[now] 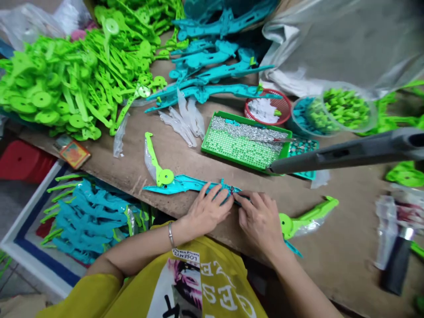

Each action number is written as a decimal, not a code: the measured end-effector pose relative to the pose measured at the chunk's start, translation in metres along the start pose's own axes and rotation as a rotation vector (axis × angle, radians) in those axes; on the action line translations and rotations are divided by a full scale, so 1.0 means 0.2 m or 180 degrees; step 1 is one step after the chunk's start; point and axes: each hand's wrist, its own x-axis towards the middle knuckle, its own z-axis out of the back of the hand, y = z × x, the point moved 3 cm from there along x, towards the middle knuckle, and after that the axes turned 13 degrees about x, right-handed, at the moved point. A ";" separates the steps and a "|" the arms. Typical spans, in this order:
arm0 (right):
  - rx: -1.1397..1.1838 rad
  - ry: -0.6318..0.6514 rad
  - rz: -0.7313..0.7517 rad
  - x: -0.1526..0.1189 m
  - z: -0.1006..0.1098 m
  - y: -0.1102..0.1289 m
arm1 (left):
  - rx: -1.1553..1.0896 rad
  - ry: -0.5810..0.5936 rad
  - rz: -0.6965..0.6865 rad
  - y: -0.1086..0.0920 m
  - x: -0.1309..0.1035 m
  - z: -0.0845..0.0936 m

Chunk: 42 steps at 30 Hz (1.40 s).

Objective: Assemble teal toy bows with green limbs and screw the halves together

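A blue plastic toy bow (187, 183) lies along the table's near edge, with a bright green limb (155, 163) at its left end and another green limb (308, 218) at its right. Across its middle rests my left hand (212, 205), fingers bent over the blue body and holding it. My right hand (260, 216) is closed at the bow's centre, index fingertip pressed beside a small dark piece too small to name. The right palm hides part of the blue body. Clear film-like pieces hang along both green limbs.
Green parts (66, 88) heap at the back left, beside stacked blue bow bodies (212, 70). Beyond my hands stands a green tray (288, 154) of metal screws, near a red basket (285, 106) and tubs. A grey bar (347, 152) juts in from the right. Finished-looking bows (96, 221) lie lower left.
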 end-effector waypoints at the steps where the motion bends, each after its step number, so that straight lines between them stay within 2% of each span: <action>1: 0.0046 0.0021 0.0033 0.01 0.01 -0.01 | -0.0008 -0.0004 0.0008 0.00 0.00 0.00; 4: 0.0405 -0.0036 0.0209 0.08 0.06 -0.02 | -0.0028 -0.0121 0.0093 0.00 0.00 -0.01; 6: 0.0633 -0.0249 0.0322 0.18 0.11 -0.02 | -0.0085 -0.0237 0.0144 0.00 0.00 -0.02; 10: 0.0547 -0.0615 0.0175 0.52 0.14 0.01 | -0.0191 -0.0399 0.0195 0.02 0.00 -0.04; 14: 0.0161 -0.0393 -0.0129 0.98 0.02 0.04 | -0.0237 -0.0374 0.0177 0.02 0.01 -0.04; 18: 0.0099 -0.0267 -0.0405 1.39 -0.12 0.05 | -0.0264 -0.0290 0.0139 0.03 0.01 -0.04; 21: 0.0086 -0.0269 -0.0403 1.62 -0.19 0.03 | -0.0297 -0.0313 0.0125 0.03 0.01 -0.04; 24: -0.0018 -0.0165 -0.0412 1.78 -0.23 -0.04 | -0.0315 -0.0353 0.0117 0.03 0.01 -0.05; 28: -0.0161 0.0186 -0.0476 1.90 -0.26 -0.12 | -0.0366 -0.0382 0.0125 0.04 0.01 -0.06; 33: -0.0310 0.0139 -0.0226 1.91 -0.22 -0.09 | -0.0410 -0.0323 0.0107 0.05 0.01 -0.05; 37: -0.0690 0.0002 0.0195 1.83 -0.11 0.06 | -0.0425 -0.0306 0.0111 0.05 0.01 -0.04; 40: -0.0875 0.0026 0.0592 1.77 0.02 0.24 | -0.0429 -0.0296 0.0109 0.05 0.01 -0.04; 42: -0.0850 0.0110 0.0690 1.72 0.12 0.36 | -0.0415 -0.0297 0.0106 0.05 0.01 -0.04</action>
